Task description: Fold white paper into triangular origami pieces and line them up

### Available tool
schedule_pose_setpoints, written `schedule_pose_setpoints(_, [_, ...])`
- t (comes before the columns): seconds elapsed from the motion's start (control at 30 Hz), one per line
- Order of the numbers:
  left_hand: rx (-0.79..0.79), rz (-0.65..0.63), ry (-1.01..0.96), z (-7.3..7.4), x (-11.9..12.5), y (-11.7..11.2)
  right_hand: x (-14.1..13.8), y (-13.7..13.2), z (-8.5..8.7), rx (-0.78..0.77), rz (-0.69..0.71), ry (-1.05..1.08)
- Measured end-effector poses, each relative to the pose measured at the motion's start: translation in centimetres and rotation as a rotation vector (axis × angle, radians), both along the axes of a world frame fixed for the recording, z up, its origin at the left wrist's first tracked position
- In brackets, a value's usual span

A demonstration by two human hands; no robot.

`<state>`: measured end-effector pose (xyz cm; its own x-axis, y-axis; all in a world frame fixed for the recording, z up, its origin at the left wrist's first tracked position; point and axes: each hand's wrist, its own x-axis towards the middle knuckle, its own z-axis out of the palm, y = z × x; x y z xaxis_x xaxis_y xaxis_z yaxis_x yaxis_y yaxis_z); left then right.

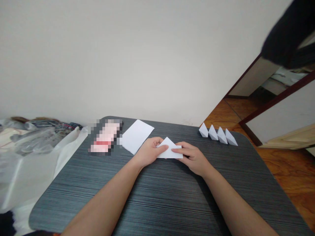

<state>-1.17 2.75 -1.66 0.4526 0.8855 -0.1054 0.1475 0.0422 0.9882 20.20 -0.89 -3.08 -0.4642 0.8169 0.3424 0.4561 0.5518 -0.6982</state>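
My left hand (147, 151) and my right hand (193, 157) both pinch a small white folded paper (168, 148) that lies on the dark striped table (157, 196). The paper has a pointed top like a triangle over a flat strip. My left fingers curl over its left side, and my right fingers press on its right edge. A flat white sheet of paper (136, 135) lies just left of my left hand.
Several folded white paper triangles (218, 134) stand in a row at the table's far right. A blurred pink object (105, 137) lies at the far left. Plastic bags and cloth (36, 141) pile up left of the table. Wooden floor (290, 170) is on the right.
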Motion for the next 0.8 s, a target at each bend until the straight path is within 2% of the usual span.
schedule_pose_setpoints(0.17, [-0.007,-0.041,-0.001,-0.08,-0.07,-0.01,0.00,0.04,0.11,-0.010,0.010,0.001])
schedule_pose_setpoints(0.43, [0.148,-0.055,0.111,-0.31,-0.23,-0.04,-0.13,-0.08,0.29,-0.025,-0.032,-0.003])
schedule_pose_setpoints(0.8, [0.140,-0.043,0.137,-0.37,-0.24,-0.01,-0.09,-0.15,0.87,-0.103,0.030,0.020])
